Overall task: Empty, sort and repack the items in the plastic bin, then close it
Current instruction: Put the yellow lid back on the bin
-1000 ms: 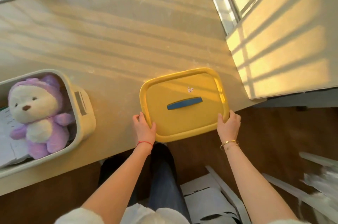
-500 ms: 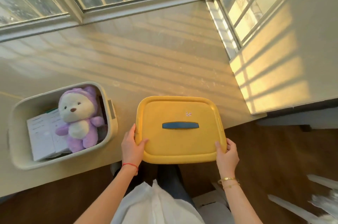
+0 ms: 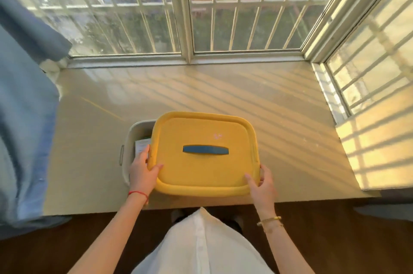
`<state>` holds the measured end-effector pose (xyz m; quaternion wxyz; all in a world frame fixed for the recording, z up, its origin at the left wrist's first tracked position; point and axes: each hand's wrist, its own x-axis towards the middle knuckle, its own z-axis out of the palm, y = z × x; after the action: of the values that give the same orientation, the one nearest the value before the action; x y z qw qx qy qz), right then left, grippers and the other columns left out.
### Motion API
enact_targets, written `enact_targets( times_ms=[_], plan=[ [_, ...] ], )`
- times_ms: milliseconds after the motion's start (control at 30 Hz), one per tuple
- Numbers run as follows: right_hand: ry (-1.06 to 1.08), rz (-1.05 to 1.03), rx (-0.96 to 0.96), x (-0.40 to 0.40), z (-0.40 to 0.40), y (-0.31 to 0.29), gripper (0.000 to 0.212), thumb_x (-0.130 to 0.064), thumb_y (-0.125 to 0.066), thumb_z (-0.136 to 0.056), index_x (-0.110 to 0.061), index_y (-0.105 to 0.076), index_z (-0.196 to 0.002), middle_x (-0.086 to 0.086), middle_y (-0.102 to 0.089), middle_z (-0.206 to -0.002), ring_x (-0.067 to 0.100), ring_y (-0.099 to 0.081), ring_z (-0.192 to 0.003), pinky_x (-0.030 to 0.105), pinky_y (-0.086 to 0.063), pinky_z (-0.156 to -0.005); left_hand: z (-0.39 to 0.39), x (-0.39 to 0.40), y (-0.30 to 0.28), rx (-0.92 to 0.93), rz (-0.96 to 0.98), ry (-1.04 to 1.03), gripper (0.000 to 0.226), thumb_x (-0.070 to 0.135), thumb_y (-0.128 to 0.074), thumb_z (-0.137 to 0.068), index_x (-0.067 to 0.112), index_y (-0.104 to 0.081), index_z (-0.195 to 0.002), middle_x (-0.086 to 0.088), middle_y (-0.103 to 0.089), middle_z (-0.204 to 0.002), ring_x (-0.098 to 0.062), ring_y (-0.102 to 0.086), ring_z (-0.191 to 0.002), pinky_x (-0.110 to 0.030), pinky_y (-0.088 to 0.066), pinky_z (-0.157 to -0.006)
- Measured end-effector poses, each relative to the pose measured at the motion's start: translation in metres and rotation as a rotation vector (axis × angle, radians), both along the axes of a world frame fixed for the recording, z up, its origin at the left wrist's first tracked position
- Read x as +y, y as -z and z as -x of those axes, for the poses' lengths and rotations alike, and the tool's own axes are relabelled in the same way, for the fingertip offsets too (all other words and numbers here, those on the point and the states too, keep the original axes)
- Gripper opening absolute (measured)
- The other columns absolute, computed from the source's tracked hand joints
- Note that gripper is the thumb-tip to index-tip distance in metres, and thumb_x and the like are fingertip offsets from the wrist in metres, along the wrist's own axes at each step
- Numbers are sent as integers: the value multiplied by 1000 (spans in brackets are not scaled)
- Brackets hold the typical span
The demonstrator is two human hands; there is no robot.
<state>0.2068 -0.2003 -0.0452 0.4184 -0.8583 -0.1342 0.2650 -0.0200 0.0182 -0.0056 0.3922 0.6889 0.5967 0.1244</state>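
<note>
A yellow lid (image 3: 201, 171) with a blue handle (image 3: 205, 150) is held level over the cream plastic bin (image 3: 136, 129) and hides most of it. Only the bin's left rim and a strip of white paper (image 3: 141, 149) inside show; the plush toy is hidden. My left hand (image 3: 143, 173) grips the lid's near left corner. My right hand (image 3: 262, 184) grips its near right corner. The lid sits offset to the right of the bin.
The bin stands on a beige window ledge (image 3: 223, 95) lit with striped sunlight. Barred windows (image 3: 201, 10) close the far side and the right. A blue curtain (image 3: 24, 99) hangs at the left. The ledge's front edge (image 3: 312, 199) drops to a dark wooden floor.
Both hands carried the yellow lid leftward from the bare ledge until it covers most of the bin. The plush toy, visible earlier, is now hidden beneath it. The view has tilted up.
</note>
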Motion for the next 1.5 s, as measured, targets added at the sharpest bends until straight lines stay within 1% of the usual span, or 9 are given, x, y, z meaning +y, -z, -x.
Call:
enact_targets(
  times_ms=[167, 267, 467, 633, 733, 933, 1133, 1300, 1500],
  plan=[
    [-96, 79, -30, 77, 34, 13, 57, -35, -66, -87, -17, -43, -137, 3, -51, -129, 20, -49, -120, 44, -46, -101, 57, 53, 19, 51, 82, -82, 78, 25, -73, -80, 19, -32, -146, -11, -51, -137, -30, -50, -122, -52, -45, -100],
    [-107, 162, -42, 108, 46, 18, 54, -33, -65, -88, -11, -45, -134, 8, -49, -125, 17, -48, -108, 32, -44, -92, 74, 75, 33, 72, 118, -92, 78, 25, -74, -79, 18, -34, -146, -11, -52, -137, -30, -51, -121, -50, -44, -101],
    [-120, 334, -189, 133, 44, 22, 36, -41, -60, -90, -9, -50, -102, 8, -48, -106, 23, -50, -91, 32, -42, -72, 85, 98, 58, 42, 146, -83, 69, 28, -71, -82, 20, -39, -143, -7, -55, -133, -28, -52, -119, -52, -46, -98],
    [-174, 391, -253, 146, 30, 23, 32, -42, -58, -90, -11, -49, -86, 7, -49, -96, 25, -49, -88, 32, -40, -70, 83, 109, 60, 98, 54, -172, 45, 25, -70, -83, 11, -57, -124, -12, -60, -120, -29, -56, -111, -46, -49, -93],
    [-138, 393, -147, 158, 20, 24, 34, -39, -65, -87, -9, -54, -99, 8, -50, -105, 27, -52, -100, 33, -42, -78, 83, 116, 67, 113, 73, -196, 45, 23, -75, -78, 10, -59, -119, -12, -60, -118, -28, -58, -107, -45, -49, -90],
    [-95, 335, 89, 167, 7, 36, 63, -31, -69, -86, -8, -42, -137, 11, -53, -134, 29, -52, -122, 43, -45, -101, 81, 123, 82, 62, 258, -335, 65, 23, -75, -78, 8, -47, -135, -14, -58, -130, -32, -57, -115, -47, -45, -99],
    [-114, 368, 132, 179, 3, 45, 42, -18, -66, -89, -3, -54, -127, 12, -59, -121, 25, -54, -112, 35, -42, -95, 80, 124, 83, 48, 254, -270, 53, 18, -70, -83, 8, -53, -132, -13, -63, -122, -30, -59, -112, -45, -47, -97],
    [-95, 350, 60, 177, 6, 51, 44, -13, -67, -87, -4, -52, -127, 10, -51, -120, 25, -52, -111, 39, -43, -101, 82, 128, 86, 109, 227, -235, 55, 21, -74, -80, 8, -55, -129, -13, -63, -120, -27, -61, -105, -45, -50, -93],
    [-37, 275, -60, 176, 22, 52, 28, -2, -65, -85, -5, -51, -109, 6, -49, -111, 18, -51, -92, 30, -42, -79, 70, 119, 81, 201, 79, -210, 39, 16, -71, -82, 6, -62, -119, -8, -57, -106, -26, -60, -89, -36, -49, -80]
  ],
)
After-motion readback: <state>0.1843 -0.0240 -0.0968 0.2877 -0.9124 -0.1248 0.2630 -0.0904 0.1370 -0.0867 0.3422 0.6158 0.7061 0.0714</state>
